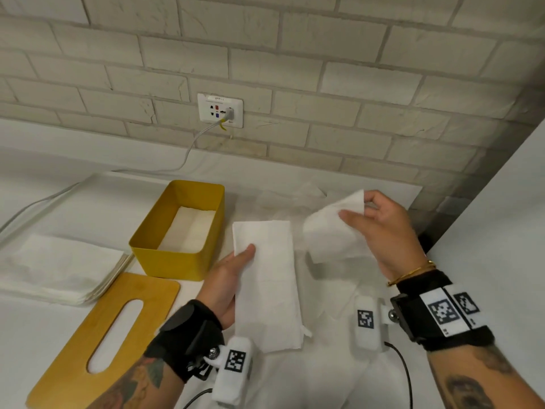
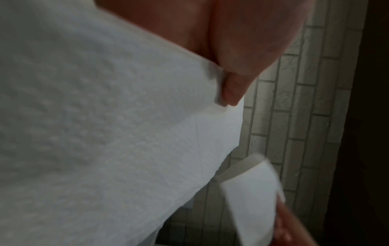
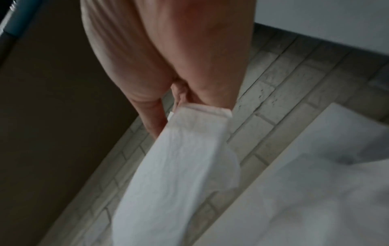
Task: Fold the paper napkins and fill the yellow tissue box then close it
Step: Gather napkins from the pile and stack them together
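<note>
The open yellow tissue box stands left of centre with folded white napkins lying in its bottom. My left hand holds a long folded napkin above the table, thumb on top; in the left wrist view this folded napkin fills the frame under my thumb. My right hand pinches a second, loosely folded napkin by its upper corner, raised to the right. In the right wrist view that napkin hangs from my fingers.
The wooden lid with its oval slot lies flat at the front left. A stack of unfolded napkins sits left of the box. More white napkins lie spread under my hands. A brick wall with a socket and cable stands behind.
</note>
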`<state>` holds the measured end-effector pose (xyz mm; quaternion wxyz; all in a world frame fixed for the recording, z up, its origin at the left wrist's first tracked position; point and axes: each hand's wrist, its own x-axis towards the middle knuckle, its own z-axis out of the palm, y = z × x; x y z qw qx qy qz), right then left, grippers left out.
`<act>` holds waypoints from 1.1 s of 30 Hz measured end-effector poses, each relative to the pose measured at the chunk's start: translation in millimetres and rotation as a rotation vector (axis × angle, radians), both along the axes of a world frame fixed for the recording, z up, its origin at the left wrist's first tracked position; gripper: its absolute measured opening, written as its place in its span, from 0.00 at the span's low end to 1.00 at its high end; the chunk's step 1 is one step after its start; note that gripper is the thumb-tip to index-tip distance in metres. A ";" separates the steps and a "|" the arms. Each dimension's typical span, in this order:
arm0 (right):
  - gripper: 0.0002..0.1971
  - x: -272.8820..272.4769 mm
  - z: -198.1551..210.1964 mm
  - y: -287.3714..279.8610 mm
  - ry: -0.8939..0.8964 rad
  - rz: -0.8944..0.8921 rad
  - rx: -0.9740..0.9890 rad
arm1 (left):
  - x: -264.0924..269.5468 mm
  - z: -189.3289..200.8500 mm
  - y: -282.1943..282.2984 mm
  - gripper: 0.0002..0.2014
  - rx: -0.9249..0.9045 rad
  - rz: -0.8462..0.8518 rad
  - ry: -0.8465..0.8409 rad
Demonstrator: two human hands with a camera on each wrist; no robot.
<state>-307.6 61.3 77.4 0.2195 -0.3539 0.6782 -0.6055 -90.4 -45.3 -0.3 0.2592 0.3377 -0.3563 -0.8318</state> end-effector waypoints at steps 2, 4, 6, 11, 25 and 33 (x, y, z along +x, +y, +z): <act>0.18 17.1 15.8 -6.4 -0.076 0.080 -0.113 | -6.8 -4.0 3.1 0.21 0.034 -0.054 0.018; 0.26 33.8 28.2 -10.3 -0.186 0.184 -0.231 | -11.7 -5.3 5.3 0.23 0.069 -0.089 0.050; 0.30 47.4 27.6 -10.2 -0.257 0.229 -0.242 | -15.1 -5.5 5.3 0.23 0.090 -0.097 0.088; 0.30 73.1 -26.3 2.4 -0.186 0.159 0.126 | -12.8 -6.4 -0.1 0.31 0.146 -0.065 0.137; 0.30 89.2 -79.3 7.3 -0.206 0.056 0.184 | -12.2 -6.8 6.6 0.24 0.012 -0.092 0.035; 0.29 69.0 -75.5 11.5 -0.157 0.001 0.263 | -10.1 -5.8 6.6 0.19 -0.107 -0.108 -0.033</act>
